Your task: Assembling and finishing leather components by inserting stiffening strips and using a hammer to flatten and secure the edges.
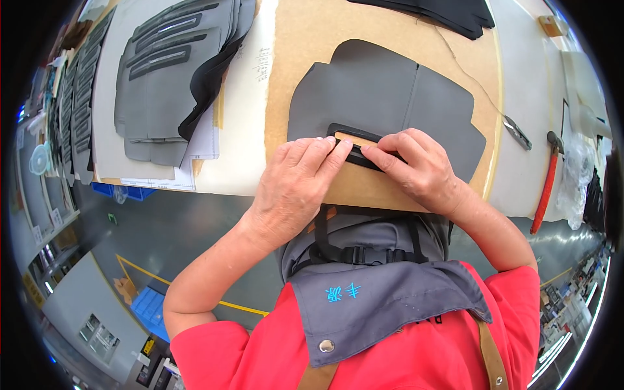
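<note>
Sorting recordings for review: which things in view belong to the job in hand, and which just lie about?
Job in hand: left hand, right hand, grey panel, black trim; likely the stacked panels.
Seemingly lying about: hammer, snips, clear plastic bag, blue crate.

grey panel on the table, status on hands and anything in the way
Left hand, right hand: both at black trim. Grey panel lying on brown board, trim partly hidden by hands. Red-handled tool off to right.

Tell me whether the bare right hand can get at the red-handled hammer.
Probably yes: nothing visible stands between the right hand and the red-handled hammer, though that hand is busy at the flat grey panel.
</note>
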### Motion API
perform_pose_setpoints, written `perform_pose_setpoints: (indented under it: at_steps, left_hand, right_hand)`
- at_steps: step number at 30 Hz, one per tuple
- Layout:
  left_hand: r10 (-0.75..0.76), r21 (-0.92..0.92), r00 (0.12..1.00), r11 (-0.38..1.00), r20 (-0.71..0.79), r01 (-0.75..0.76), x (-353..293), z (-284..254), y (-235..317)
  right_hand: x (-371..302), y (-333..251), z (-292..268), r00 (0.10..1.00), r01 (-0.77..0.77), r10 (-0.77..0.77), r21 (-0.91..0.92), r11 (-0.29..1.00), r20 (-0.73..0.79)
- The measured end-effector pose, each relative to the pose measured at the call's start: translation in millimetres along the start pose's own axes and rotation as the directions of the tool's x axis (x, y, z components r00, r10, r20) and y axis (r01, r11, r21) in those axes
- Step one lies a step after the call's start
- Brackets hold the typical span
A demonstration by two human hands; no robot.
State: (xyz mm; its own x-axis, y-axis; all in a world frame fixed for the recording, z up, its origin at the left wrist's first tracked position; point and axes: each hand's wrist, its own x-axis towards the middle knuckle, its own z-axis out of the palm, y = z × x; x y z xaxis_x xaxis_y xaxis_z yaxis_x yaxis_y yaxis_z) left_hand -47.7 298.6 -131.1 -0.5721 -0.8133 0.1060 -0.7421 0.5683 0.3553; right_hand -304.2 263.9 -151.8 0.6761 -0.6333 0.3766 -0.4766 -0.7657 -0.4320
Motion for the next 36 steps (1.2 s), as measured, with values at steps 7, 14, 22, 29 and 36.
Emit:
perform_pose_setpoints:
  at_steps: [7,14,22,29,36]
  left_hand:
    - [0.042,0.069,0.999,0.997,0.018,-0.044,0.5,-0.8,3.4]
    - [0.073,0.087,0.997,0.993,0.038,-0.076,0.8,2.2,12.1]
    - [0.056,0.048,0.998,0.997,0.031,-0.057,1.4,3.6,14.6]
    - [0.044,0.042,0.999,0.998,0.03,-0.045,2.0,2.6,16.1]
    - [0.002,-0.041,0.998,0.999,0.057,0.0,4.0,-1.9,16.0]
  right_hand:
    - [-0.4,0.4,-1.2,0.994,0.106,-0.105,-0.07,0.992,0.015]
    - [5.8,-3.4,-12.8,0.979,-0.184,0.177,0.065,0.981,0.105]
    - [-5.5,-13.4,-11.3,0.968,-0.252,0.252,0.108,0.962,0.018]
    - [-10.8,-15.8,-5.5,0.946,-0.312,0.323,0.208,0.927,-0.016]
    - [-20.5,-9.6,-2.5,0.984,-0.168,0.172,0.084,0.982,-0.041]
